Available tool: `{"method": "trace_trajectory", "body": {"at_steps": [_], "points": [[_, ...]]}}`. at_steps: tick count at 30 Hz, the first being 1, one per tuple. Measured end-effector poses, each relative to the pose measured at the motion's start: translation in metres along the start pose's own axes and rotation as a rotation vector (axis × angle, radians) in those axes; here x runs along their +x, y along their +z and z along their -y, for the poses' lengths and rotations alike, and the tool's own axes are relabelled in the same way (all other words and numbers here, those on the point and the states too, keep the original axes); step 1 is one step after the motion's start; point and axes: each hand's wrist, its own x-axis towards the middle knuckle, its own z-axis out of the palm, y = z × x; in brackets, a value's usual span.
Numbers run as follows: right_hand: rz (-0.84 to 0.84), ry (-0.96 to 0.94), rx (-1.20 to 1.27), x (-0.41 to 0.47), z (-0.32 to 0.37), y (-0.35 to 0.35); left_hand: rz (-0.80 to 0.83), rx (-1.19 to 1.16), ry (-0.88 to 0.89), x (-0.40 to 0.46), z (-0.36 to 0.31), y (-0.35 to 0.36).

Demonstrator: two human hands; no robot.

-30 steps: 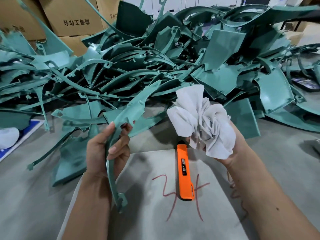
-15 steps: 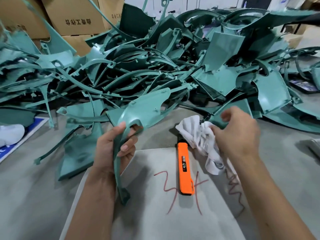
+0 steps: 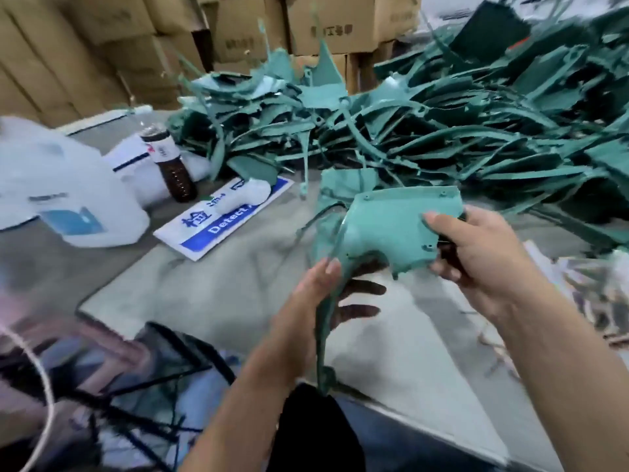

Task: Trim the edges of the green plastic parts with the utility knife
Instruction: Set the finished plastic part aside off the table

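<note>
I hold one green plastic part (image 3: 388, 226) in both hands above a grey board (image 3: 211, 301). My left hand (image 3: 320, 294) grips its thin curved lower strip, thumb on top and fingers behind. My right hand (image 3: 476, 253) pinches the wide flat end at its right edge, thumb on the face. A big heap of green parts (image 3: 442, 131) fills the table behind. The utility knife and the white cloth are not in view.
A white jug (image 3: 61, 199) and a dark bottle (image 3: 173, 168) stand at the left, next to a blue and white sign (image 3: 221, 223). Cardboard boxes (image 3: 333, 22) line the back. A dark wire basket (image 3: 163, 376) sits below the table's left edge.
The view has swung to the left. My right hand has let go of the white cloth and now grips the wide end of the green part. The orange knife has left the view.
</note>
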Motion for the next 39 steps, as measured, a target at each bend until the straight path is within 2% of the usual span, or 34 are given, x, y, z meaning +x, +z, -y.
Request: {"method": "trace_trajectory", "body": {"at_steps": [4, 10, 14, 17, 19, 21, 25, 28, 30, 32, 36, 37, 39], "points": [[0.187, -0.062, -0.028, -0.016, -0.016, 0.08, -0.332, -0.062, -0.036, -0.116, 0.031, -0.058], [0.636, -0.038, -0.2, -0.072, -0.072, 0.199, -0.633, -0.184, -0.047, -0.254, 0.071, -0.142], [0.826, 0.126, -0.377, -0.13, -0.152, 0.263, -0.866, 0.038, -0.15, -0.328, 0.094, -0.183], [0.919, 0.383, -0.413, -0.171, -0.216, 0.292, -0.993, 0.09, -0.228, -0.377, 0.103, -0.21], [0.969, 0.554, -0.443, -0.199, -0.256, 0.305, -1.05, 0.053, -0.283, -0.409, 0.111, -0.226], [0.951, 0.682, -0.461, -0.225, -0.292, 0.309, -1.057, 0.105, -0.359, -0.435, 0.121, -0.236], [0.979, 0.823, -0.578, -0.278, -0.348, 0.311, -1.231, 0.169, -0.546, -0.484, 0.161, -0.243], [1.053, 0.918, -0.689, -0.306, -0.369, 0.312, -1.332, 0.146, -0.609, -0.514, 0.197, -0.242], [1.152, 0.913, -0.788, -0.314, -0.372, 0.313, -1.397, 0.17, -0.65, -0.529, 0.221, -0.239], [1.263, 0.83, -0.924, -0.317, -0.373, 0.313, -1.445, 0.231, -0.752, -0.542, 0.245, -0.235], [1.286, 0.787, -1.004, -0.312, -0.373, 0.311, -1.522, 0.305, -1.11, -0.553, 0.272, -0.228], [1.278, 0.766, -1.009, -0.31, -0.373, 0.309, -1.533, 0.298, -1.113, -0.549, 0.272, -0.229], [1.273, 0.69, -1.026, -0.302, -0.37, 0.305, -1.587, 0.333, -1.01, -0.526, 0.261, -0.231]]}}
